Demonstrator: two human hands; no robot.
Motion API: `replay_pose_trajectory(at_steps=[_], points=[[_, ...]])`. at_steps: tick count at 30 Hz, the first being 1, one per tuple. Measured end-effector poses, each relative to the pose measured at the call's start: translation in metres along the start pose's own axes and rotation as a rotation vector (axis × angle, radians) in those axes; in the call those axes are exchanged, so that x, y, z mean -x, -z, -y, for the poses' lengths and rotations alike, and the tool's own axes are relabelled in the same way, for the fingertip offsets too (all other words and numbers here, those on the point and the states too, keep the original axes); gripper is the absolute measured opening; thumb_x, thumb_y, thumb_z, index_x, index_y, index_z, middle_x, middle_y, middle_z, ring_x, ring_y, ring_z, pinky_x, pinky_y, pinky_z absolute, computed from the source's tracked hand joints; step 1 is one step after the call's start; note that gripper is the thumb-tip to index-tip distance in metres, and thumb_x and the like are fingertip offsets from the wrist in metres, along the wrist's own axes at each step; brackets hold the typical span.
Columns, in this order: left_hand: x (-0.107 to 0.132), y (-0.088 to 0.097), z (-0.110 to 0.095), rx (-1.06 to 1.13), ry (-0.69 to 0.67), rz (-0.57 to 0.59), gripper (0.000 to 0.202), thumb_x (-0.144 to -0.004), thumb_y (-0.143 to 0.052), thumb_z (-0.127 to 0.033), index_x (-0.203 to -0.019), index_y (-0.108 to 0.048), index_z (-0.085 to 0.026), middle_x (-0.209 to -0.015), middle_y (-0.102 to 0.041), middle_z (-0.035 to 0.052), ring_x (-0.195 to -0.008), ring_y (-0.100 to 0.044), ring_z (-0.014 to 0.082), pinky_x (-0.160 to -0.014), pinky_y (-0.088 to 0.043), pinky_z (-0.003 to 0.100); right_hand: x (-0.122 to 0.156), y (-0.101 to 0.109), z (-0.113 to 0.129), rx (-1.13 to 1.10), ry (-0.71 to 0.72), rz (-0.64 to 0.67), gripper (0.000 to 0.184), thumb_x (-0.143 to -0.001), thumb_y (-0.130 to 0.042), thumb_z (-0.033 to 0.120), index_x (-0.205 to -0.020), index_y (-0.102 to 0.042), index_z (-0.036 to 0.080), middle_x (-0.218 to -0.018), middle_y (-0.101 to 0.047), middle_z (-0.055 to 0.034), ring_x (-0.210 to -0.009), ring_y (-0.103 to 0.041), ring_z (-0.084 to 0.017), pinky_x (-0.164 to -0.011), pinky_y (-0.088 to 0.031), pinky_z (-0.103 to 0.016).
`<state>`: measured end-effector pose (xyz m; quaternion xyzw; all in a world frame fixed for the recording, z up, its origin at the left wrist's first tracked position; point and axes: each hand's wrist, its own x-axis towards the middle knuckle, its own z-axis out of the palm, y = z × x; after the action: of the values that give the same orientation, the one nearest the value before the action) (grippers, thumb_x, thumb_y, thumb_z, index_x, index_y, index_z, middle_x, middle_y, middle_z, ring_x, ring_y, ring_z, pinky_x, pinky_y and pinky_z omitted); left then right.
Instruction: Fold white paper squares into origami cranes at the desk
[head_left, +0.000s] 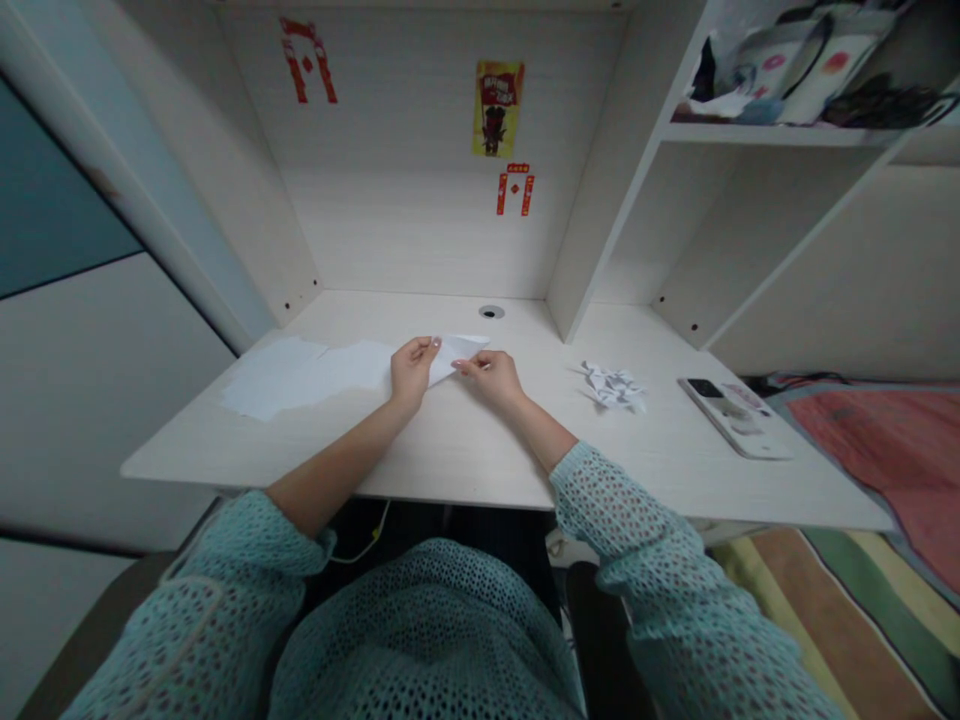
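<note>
A folded white paper (pixel 456 356) lies on the desk, its pointed shape running between my hands. My left hand (pixel 412 370) pinches its left part between thumb and fingers. My right hand (pixel 495 378) comes in from the right, and its fingertips press on the paper's lower edge. To the left of my left hand, flat white paper sheets (pixel 300 377) lie on the pale wood-grain desk (pixel 465 450), close to my wrist but apart from it.
A crumpled printed paper (pixel 613 387) and a phone (pixel 735 417) in a patterned case lie to the right on the desk. Behind stand a back panel with red paper decorations (pixel 515 189) and a shelf (pixel 780 133) holding bags.
</note>
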<state>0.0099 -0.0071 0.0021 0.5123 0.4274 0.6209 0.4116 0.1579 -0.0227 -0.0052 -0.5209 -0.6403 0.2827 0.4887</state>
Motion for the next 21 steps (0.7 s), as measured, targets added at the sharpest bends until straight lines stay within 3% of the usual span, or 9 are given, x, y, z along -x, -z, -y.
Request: replay_pose_trajectory(at_steps=[7,12,21], points=[[0.002,-0.001,-0.009,0.064,0.11,0.189,0.059,-0.058,-0.074,-0.045,-0.107,-0.059,-0.015,-0.089,-0.069,0.0071,-0.076,-0.062,0.0174,-0.069,-0.046,0.027,-0.003,-0.004,-0.011,-0.17,-0.065,-0.025,0.041,-0.064,-0.064,0.054,-0.057,-0.063,0.014,-0.052,-0.057,-0.0009,-0.047,-0.041,-0.009,-0.049,-0.029,-0.024],[0.008,0.0,-0.009,-0.145,0.113,0.29,0.047,-0.054,-0.075,-0.047,-0.086,-0.068,-0.013,-0.087,-0.069,0.0082,-0.077,-0.061,0.0206,-0.067,-0.044,0.027,-0.004,-0.002,-0.01,-0.261,-0.105,-0.054,0.041,-0.062,-0.065,0.054,-0.057,-0.062,0.013,-0.053,-0.058,-0.0019,-0.048,-0.043,-0.009,-0.048,-0.03,-0.023],[0.005,0.003,-0.007,-0.264,0.137,0.302,0.041,-0.055,-0.073,-0.05,-0.074,-0.071,-0.013,-0.069,-0.067,0.0043,-0.061,-0.056,0.016,-0.055,-0.035,0.024,-0.003,-0.001,-0.009,-0.301,-0.135,-0.073,0.043,-0.06,-0.066,0.056,-0.054,-0.06,0.014,-0.053,-0.057,-0.0012,-0.049,-0.044,-0.01,-0.05,-0.033,-0.024]])
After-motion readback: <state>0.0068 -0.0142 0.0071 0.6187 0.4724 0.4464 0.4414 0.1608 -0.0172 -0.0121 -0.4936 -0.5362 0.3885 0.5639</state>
